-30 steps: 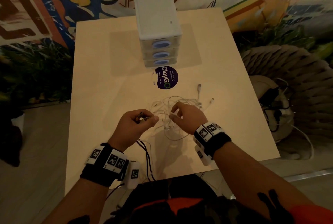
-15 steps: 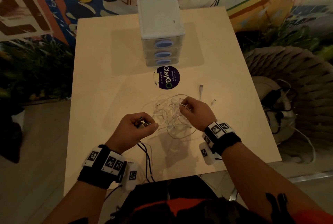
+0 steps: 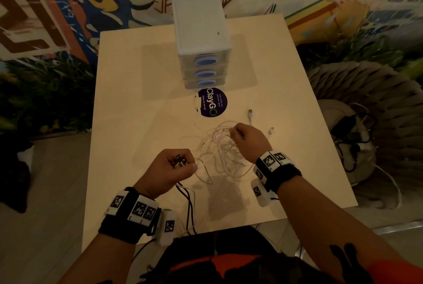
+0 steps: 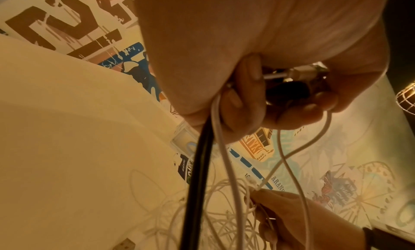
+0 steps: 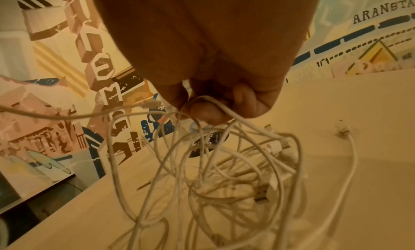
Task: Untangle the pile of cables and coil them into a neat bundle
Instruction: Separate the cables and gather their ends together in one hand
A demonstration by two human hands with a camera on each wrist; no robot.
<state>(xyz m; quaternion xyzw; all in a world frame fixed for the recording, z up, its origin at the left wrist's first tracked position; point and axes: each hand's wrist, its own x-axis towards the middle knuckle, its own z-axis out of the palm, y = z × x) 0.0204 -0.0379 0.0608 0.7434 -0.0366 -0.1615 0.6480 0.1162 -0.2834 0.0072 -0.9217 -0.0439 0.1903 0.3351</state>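
**Desk:** What does the frame show?

**Photographer:** A person at a pale table (image 3: 128, 105), working a tangle of white cables (image 3: 219, 146) that lies between the two hands. The left hand (image 3: 170, 169) is closed round a cluster of metal plug ends (image 3: 179, 161), with a black cable (image 3: 188, 206) and a white one trailing from the fist toward the table's near edge. The right hand (image 3: 248, 140) pinches a loop of white cable at the top of the tangle.

**Desk:** And what's new against a second ago?

**Photographer:** The right hand has gone up and away from the body, carrying its strands with it. A second ago both hands sat close together low over the pile; now they are well apart, and the right wrist view shows loops hanging off the fingers (image 5: 206, 111) with the rest slumped on the table (a fair knot of it remains there). The left hand has barely shifted.

**Desk:** Meaning for the job?

**Photographer:** My reading: the pile is being pulled open, with the gathered ends as the anchor. Untangling is early; no coil exists yet. Two loose connectors (image 3: 250, 113) lie on the table beyond the right hand, near the round purple sticker (image 3: 212, 103) in front of the white drawer unit (image 3: 201, 32).
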